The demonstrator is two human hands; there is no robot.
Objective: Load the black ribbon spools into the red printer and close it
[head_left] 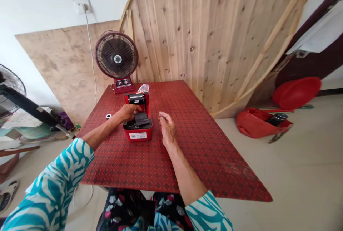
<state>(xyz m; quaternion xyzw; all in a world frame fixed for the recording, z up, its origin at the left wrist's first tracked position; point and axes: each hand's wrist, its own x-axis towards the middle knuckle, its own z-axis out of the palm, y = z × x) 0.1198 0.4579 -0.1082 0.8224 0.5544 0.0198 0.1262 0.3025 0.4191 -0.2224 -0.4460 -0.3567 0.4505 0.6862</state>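
Note:
A red and black device point(138, 132), probably a small label printer, stands on the red patterned table cover point(214, 159), with its black inner mechanism exposed and a white label on its front. My left hand point(128, 113) is curled over the mechanism's middle, touching it. My right hand point(167, 128) hangs just right of the device, with nothing in it and its fingers loosely apart. A small black and white roll point(108, 116) lies left of the device. Behind it stands a clear plastic bottle point(143, 88).
A red-based desk fan point(117, 56) stands at the table's far edge, in front of a large round wooden board point(203, 38). A black fan guard point(10, 88) stands at the left. On the floor at the right lie a red basin point(297, 93) and a red bag point(257, 123).

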